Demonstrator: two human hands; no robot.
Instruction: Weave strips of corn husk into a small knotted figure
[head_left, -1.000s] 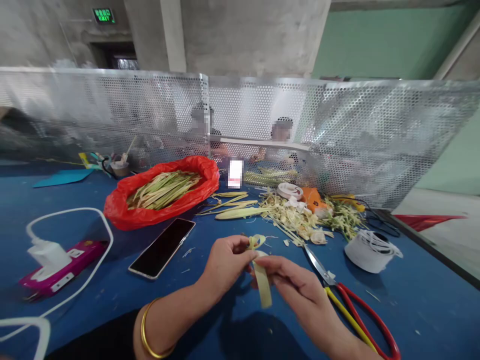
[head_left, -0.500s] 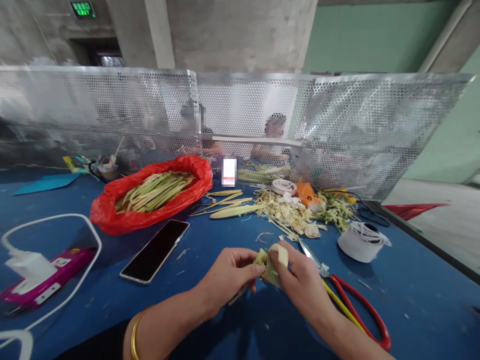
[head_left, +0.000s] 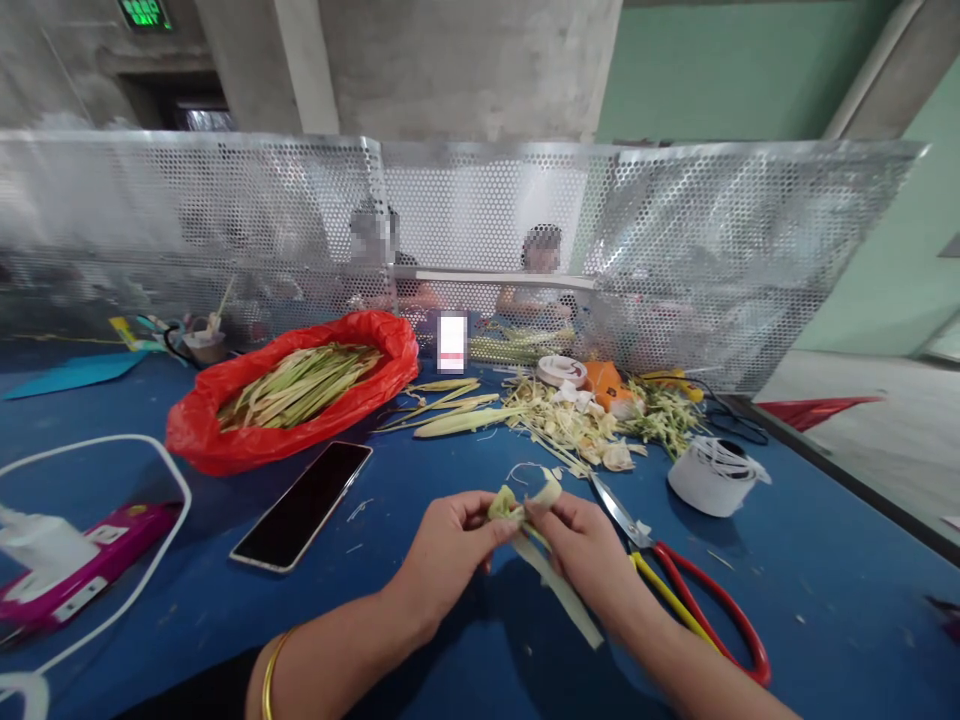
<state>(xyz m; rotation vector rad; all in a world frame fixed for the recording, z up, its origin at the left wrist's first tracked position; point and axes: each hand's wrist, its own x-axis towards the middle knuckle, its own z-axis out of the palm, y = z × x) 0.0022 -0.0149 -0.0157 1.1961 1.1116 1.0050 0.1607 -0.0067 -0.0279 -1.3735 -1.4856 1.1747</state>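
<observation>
Between my two hands is a pale green leaf strip [head_left: 559, 590], bent and folded at the fingertips, with one flat tail hanging down to the lower right. My left hand [head_left: 450, 545] pinches its folded green part. My right hand [head_left: 589, 545] grips the strip beside that fold, and a short curled end stands up above the fingers. Part of the strip is hidden behind the fingers. Right of my right hand lie scissors [head_left: 679, 590] with red and yellow handles, blades pointing away. A white thin strand lies on the table just beyond my fingertips.
A red plastic bag [head_left: 187, 430] holds long dry leaves. A phone [head_left: 304, 510] and a purple power strip [head_left: 90, 575] with a white cable lie left. Leaf scraps [head_left: 570, 430], a tape roll [head_left: 561, 371] and a white cord spool [head_left: 712, 480] stand right. A perforated metal screen [head_left: 480, 210] closes the back.
The strip's tail now hangs out below my right hand, where a wider folded piece was between the hands. My hands have shifted slightly left in view, as has the whole scene.
</observation>
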